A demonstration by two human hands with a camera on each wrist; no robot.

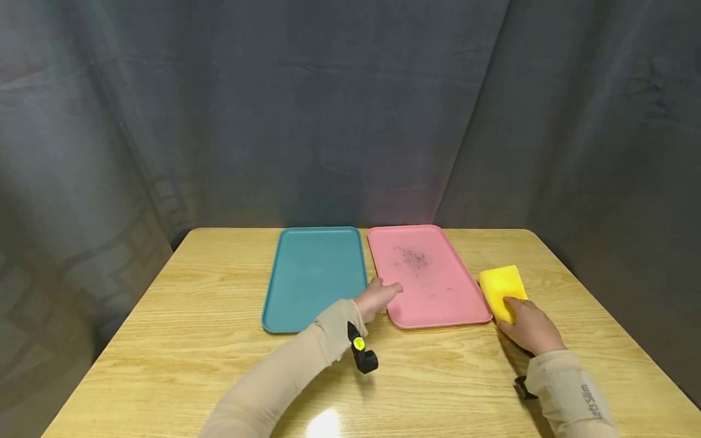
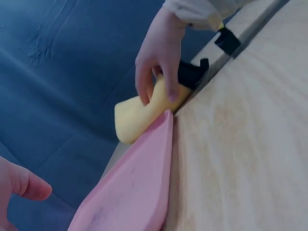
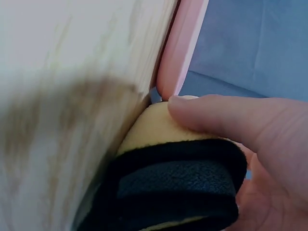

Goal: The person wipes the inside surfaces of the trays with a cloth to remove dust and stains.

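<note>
Right hand: in my head feed, the right hand grasps the cloth, thumb on one side and fingers on the other.
Yellow cloth: the folded yellow cloth is at the right edge of the pink tray, by its near corner; I can't tell whether the two touch. Up close, the right wrist feed shows me black trim along its folded end.
Left hand: I read the left hand as released — a finger reaches out over the pink tray's left edge, and I can't tell whether it makes contact.
Pink tray: the pink tray lies flat between the two hands, with dark marks scattered mostly over its far half.
Blue-green tray: on my left, the blue-green tray lies just beside the pink one.
Worktop: both trays lie on a wood-grain worktop.
Backdrop: I see a grey curtain behind everything.
</note>
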